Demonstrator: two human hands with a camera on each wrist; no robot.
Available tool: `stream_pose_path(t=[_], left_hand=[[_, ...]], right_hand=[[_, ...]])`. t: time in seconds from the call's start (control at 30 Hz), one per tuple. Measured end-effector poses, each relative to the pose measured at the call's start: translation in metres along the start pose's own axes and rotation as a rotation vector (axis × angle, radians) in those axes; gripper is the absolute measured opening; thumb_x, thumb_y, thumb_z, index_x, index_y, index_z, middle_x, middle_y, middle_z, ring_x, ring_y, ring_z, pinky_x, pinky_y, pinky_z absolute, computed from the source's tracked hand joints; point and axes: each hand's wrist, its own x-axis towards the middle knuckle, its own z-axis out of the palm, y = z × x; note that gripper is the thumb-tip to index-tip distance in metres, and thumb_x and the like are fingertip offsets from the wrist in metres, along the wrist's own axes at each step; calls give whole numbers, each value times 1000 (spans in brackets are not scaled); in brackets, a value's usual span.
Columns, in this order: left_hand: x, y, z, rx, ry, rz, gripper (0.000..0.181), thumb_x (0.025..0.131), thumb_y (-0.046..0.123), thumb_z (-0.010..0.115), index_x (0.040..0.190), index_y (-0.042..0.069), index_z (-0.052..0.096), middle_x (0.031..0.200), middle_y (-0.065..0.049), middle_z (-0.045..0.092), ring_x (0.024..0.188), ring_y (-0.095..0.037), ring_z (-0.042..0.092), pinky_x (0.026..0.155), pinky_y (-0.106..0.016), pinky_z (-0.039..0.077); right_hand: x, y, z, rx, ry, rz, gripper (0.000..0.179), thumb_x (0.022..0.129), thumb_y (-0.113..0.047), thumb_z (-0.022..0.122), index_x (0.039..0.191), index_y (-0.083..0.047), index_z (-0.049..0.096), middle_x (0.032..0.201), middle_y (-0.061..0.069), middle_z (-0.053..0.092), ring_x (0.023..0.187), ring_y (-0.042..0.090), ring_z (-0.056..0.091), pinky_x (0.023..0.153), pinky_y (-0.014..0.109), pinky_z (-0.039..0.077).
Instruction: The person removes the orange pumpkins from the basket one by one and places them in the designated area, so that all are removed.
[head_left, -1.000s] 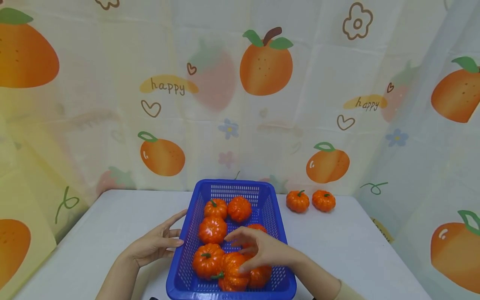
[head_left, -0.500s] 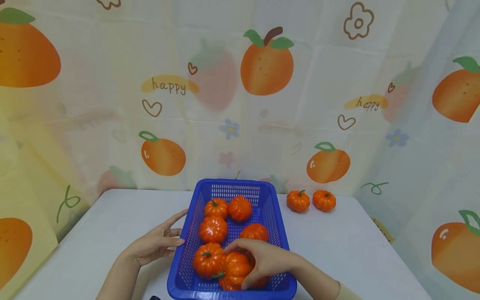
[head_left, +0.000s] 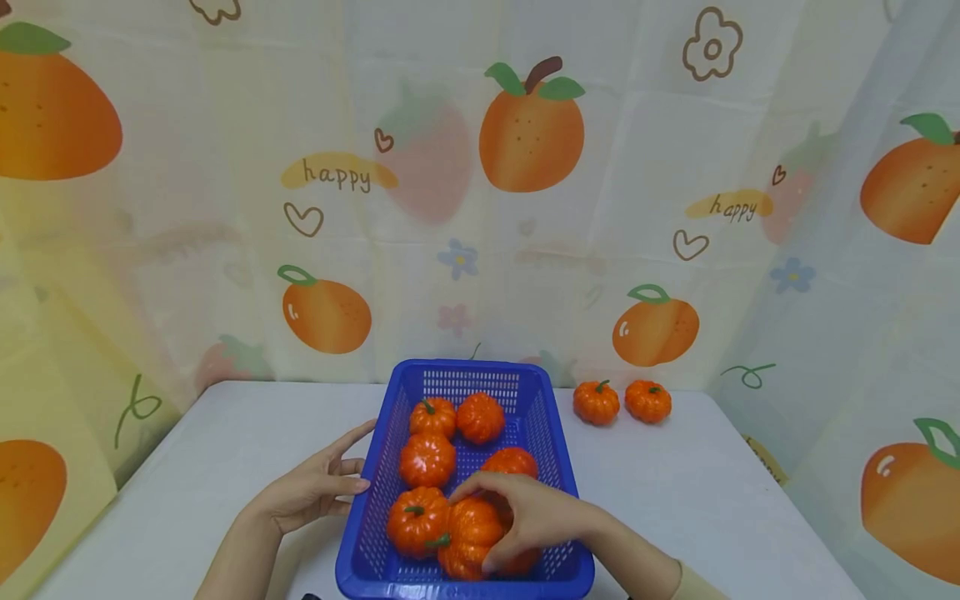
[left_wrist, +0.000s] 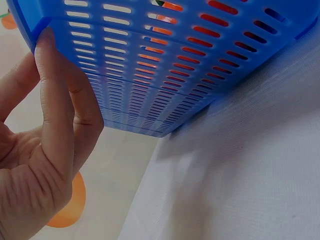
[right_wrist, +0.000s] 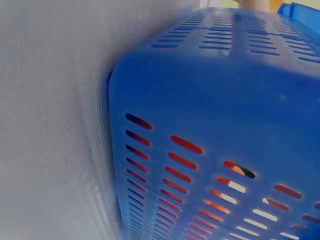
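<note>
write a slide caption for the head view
Left hand touches a blue basket while the right hand grips a pumpkin inside; two more pumpkins sit on the table.

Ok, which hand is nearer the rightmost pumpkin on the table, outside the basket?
Right. The right hand reaches into the basket, to the near left of that pumpkin; the left hand is at the basket's left rim, farther left.

Rect. blue plastic basket (head_left: 465, 591), slot pattern; round orange pumpkins (head_left: 427, 460), some w/ grn stems (head_left: 414, 510); wht surface (head_left: 675, 500); pale fabric curtain (head_left: 622, 125), orange-fruit print (head_left: 532, 137).
</note>
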Motion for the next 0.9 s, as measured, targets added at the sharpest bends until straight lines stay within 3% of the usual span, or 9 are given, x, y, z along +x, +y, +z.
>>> stream_pose_path(t=[0.3,0.53,0.7,0.9], left_hand=[[0,-1,-1,-3,4,-9,90,97,3,54,158,18,-11,119,-4,67,100,-15,72,87,-33,60],[0,-1,-2,-4,6,-9,91,97,4,54,158,19,-11,117,-3,67,99,-14,72,87,-33,60],[1,-1,-2,-5,0,-7,90,98,4,54,158,19,-11,119,-4,67,101,-15,72,87,-33,60],[1,-2,-3,-6,-6,-5,90,98,4,53,158,18,-12,120,-5,66,101,-15,72,87,-33,60]], right_hand=[[-1,3,-10,39,76,0,59,78,-29,83,130,-32,55,130,-10,61,118,9,58,103,24,47],[-1,8,-24,168,134,13,59,81,-28,80,133,-27,53,134,0,60,119,18,59,100,27,52],[-3,16,-36,212,207,-28,60,83,-22,78,136,-19,51,139,9,56,121,24,58,101,33,54],[-10,23,-51,237,333,-48,63,84,-19,76,140,-16,48,140,10,55,125,21,56,106,35,52]])
